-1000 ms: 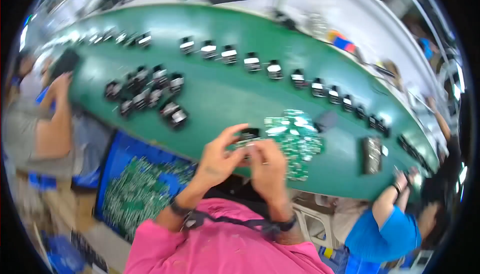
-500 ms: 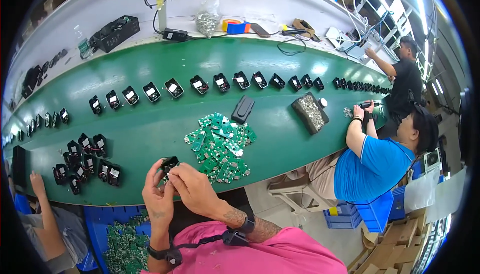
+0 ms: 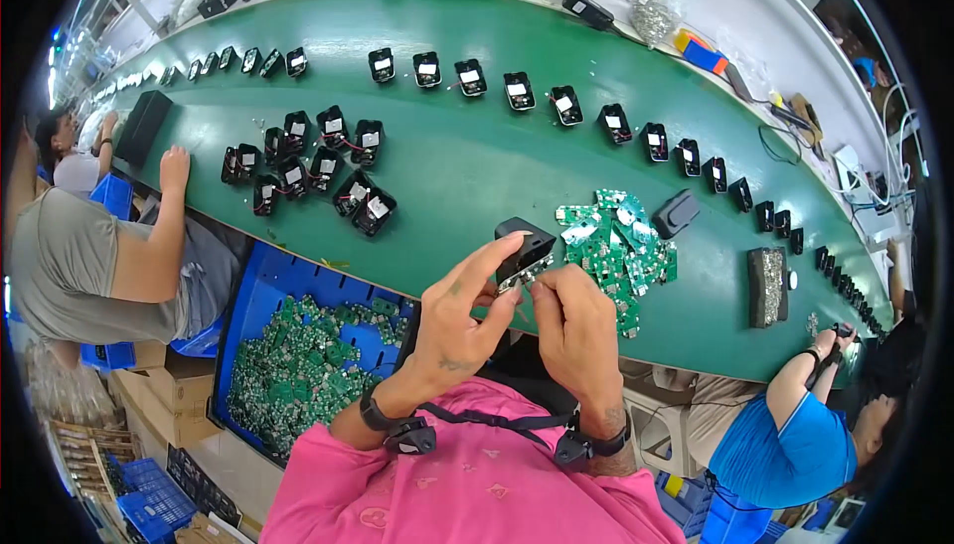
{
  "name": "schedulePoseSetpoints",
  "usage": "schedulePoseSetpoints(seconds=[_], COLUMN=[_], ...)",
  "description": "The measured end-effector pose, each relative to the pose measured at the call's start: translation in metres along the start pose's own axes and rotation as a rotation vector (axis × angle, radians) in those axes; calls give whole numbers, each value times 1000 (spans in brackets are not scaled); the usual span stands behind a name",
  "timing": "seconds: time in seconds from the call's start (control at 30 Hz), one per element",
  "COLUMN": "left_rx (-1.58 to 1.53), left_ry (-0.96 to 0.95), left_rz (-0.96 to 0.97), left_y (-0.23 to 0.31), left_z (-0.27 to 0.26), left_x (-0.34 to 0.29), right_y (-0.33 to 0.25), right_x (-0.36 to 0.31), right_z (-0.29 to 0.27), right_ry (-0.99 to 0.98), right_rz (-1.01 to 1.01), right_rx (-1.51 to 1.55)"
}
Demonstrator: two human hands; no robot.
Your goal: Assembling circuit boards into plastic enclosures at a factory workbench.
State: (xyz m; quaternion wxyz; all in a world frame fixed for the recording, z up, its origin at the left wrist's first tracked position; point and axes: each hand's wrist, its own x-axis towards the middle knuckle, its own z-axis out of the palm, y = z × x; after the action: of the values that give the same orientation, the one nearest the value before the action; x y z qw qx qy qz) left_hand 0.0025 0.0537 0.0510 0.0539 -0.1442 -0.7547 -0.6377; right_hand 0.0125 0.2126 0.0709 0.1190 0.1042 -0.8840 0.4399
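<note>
My left hand (image 3: 452,315) grips a black plastic housing (image 3: 524,243) above the table's near edge, thumb below and index finger along its side. A small circuit board (image 3: 527,274) with silvery parts shows at the housing's lower side, against my left fingertips. Just right of it, my right hand (image 3: 579,320) is closed in a pinch. Whatever lies between its fingertips is too small to make out. Beyond my right hand lies a heap of green circuit boards (image 3: 608,246), with an upside-down black housing (image 3: 676,213) beside it.
Black housings with white labels (image 3: 517,90) form a long curved row on the green table (image 3: 447,156). More housings (image 3: 293,176) cluster at left. A blue bin (image 3: 260,286) of boards stands below the edge. Co-workers sit left (image 3: 109,256) and right (image 3: 785,445). A metal-filled box (image 3: 765,288) stands right.
The view has swung left, bringing the blue bin and left co-worker further in. My right hand has drawn slightly away from the housing, which now shows more of its outer side.
</note>
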Motion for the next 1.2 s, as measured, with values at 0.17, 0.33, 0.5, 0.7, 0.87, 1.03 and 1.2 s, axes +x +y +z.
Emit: schedulePoseSetpoints(seconds=[0.17, 0.33, 0.5, 0.7, 0.87, 1.03, 1.2], left_rx=[4, 76, 275, 135, 161, 192, 60], left_ry=[-12, -15, -58, -95, -91, -93, -157], left_rz=[15, 75, 294, 187, 140, 117, -8], left_y=[1, 3, -7, 2, 7, 5, -5], left_z=[0, 4, 3, 4, 5, 5, 2], left_x=[0, 4, 3, 2, 6, 4, 4], right_y=[-1, 2, 9, 12, 10, 12, 14], right_x=[1, -1, 3, 2, -1, -3, -4], right_z=[-2, -9, -18, -24, -13, -6, -5], right_ry=[-22, -87, -161, -218, -154, -143, -183], right_rz=[-43, -19, -6, -31, -6, -12, -88], right_rx=[-26, -60, 8, -11, -59, -85, -173])
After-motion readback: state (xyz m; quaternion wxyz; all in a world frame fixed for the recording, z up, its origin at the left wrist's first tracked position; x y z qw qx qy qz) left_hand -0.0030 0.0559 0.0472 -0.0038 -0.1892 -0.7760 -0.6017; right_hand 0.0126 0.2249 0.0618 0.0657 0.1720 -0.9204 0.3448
